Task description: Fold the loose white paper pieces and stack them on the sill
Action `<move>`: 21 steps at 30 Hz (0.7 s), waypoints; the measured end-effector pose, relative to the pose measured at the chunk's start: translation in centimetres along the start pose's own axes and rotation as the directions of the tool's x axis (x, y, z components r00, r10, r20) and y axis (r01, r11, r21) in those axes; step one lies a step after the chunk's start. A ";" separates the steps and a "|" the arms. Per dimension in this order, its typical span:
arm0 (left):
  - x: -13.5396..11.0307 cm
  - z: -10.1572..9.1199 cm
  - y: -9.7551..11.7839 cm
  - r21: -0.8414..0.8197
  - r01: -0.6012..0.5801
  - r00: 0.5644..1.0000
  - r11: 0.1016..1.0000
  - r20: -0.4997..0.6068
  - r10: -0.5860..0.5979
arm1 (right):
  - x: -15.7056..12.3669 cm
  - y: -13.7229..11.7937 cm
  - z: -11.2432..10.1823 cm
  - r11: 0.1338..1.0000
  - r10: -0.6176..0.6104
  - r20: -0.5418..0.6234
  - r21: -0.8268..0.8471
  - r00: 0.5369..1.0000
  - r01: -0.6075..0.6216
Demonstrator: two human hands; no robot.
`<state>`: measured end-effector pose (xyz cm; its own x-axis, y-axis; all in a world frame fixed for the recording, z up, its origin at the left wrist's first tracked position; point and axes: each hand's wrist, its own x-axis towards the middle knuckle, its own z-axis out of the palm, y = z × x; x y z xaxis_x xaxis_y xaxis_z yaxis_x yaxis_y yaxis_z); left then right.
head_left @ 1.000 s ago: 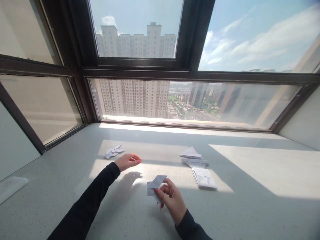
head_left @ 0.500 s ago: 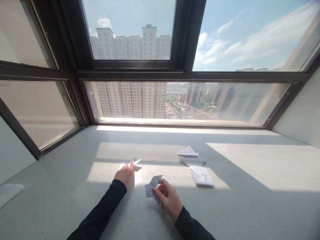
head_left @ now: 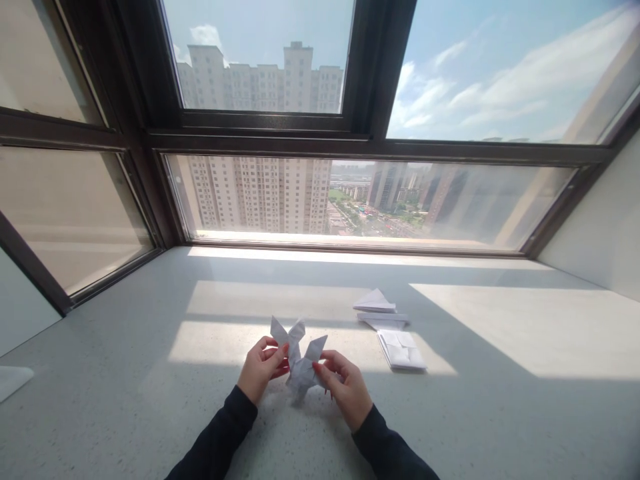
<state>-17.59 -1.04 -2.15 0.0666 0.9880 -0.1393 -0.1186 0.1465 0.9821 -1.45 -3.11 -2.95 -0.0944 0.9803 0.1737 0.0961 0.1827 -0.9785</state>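
My left hand (head_left: pixel 263 369) pinches a white folded-paper piece (head_left: pixel 294 335) whose pointed flaps stick up. Between thumb and fingers of my right hand (head_left: pixel 347 389) is a second white folded-paper piece (head_left: pixel 311 357), also with a pointed flap on top. The two pieces come together in front of me, just above the sill, and overlap in view; I cannot tell whether they are joined. Their lower part is blurred. To the right lie other folded papers: a triangular one (head_left: pixel 375 300), a flat-edged one (head_left: pixel 383 320) and a squarish stack (head_left: pixel 403 351).
The pale speckled sill (head_left: pixel 475 427) stretches below a dark-framed window (head_left: pixel 350 148), with bands of sunlight across it. A white object with a rounded edge (head_left: pixel 14 380) sits at the far left. A white wall (head_left: pixel 595 220) bounds the right side.
My left hand has lifted its paper piece off the sill and brought it right and nearer, against the one in my right hand. The papers at right lie as before.
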 end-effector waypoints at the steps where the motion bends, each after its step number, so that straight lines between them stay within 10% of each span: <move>1: 0.0 -0.1 0.0 -0.013 -0.008 1.000 1.000 -0.009 0.008 | 0.0 0.0 -0.2 1.000 -0.003 0.003 -0.023 1.000 0.003; 9: -0.5 0.4 0.5 -0.059 -0.118 0.993 0.991 -0.010 0.118 | 1.0 -0.1 -2.7 0.967 -0.128 -0.098 -0.232 0.987 0.102; 15: -0.4 -0.2 1.1 -0.084 -0.334 0.924 0.939 -0.226 0.308 | 0.5 -0.2 -1.8 0.940 -0.185 -0.056 -0.300 0.981 0.160; 21: -1.0 0.8 0.2 -0.138 -0.047 0.996 0.989 0.070 0.058 | 0.4 -0.4 -2.0 0.870 -0.280 -0.016 -0.427 0.960 0.247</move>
<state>-16.87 -2.00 -1.74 0.1294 0.9889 -0.0733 -0.2576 0.1049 0.9605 0.40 -2.67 -2.25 -0.1019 0.8910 0.4423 0.4831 0.4330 -0.7610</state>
